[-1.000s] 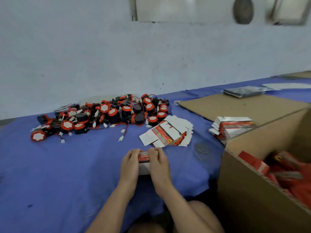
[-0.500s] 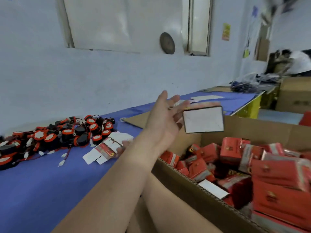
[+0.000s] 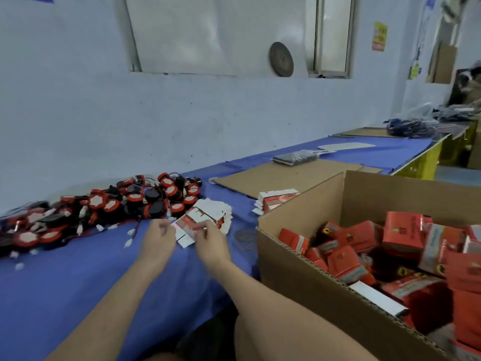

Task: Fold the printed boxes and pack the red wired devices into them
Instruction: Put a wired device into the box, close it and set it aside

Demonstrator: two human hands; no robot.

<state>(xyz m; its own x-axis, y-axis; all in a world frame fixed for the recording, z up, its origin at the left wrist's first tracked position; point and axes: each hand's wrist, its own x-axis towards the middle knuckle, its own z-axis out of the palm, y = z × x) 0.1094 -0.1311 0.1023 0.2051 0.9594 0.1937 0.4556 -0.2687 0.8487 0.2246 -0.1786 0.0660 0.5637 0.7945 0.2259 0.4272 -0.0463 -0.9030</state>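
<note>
1. A flat printed box (image 3: pixel 185 230) is pinched at its right edge between the thumb and curled fingers of the right hand (image 3: pixel 212 243); its left corner is pinched by the curled fingers of the left hand (image 3: pixel 160 237), though the contact there is blurred.
2. The flat printed box is held unfolded just above the blue table cover (image 3: pixel 65 282), between the two hands and at the near edge of a fanned stack of flat boxes (image 3: pixel 217 211).
3. A pile of red wired devices (image 3: pixel 104 207) is spread on the cover to the left of that stack and behind the left hand; white connectors (image 3: pixel 129 241) on thin leads are scattered along its near side.
4. A second stack of flat boxes (image 3: pixel 276 200) is seen just behind the far corner of an open cardboard carton (image 3: pixel 299 282); the carton is placed to the right of the hands and is partly filled with folded red boxes (image 3: pixel 403 230), lying jumbled.
5. Rubber bands (image 3: pixel 244 237) are lying on the cover between the right hand and the carton; a cardboard sheet (image 3: pixel 286 173) is laid flat further back, with a dark packet (image 3: pixel 295 157) at its far edge.
</note>
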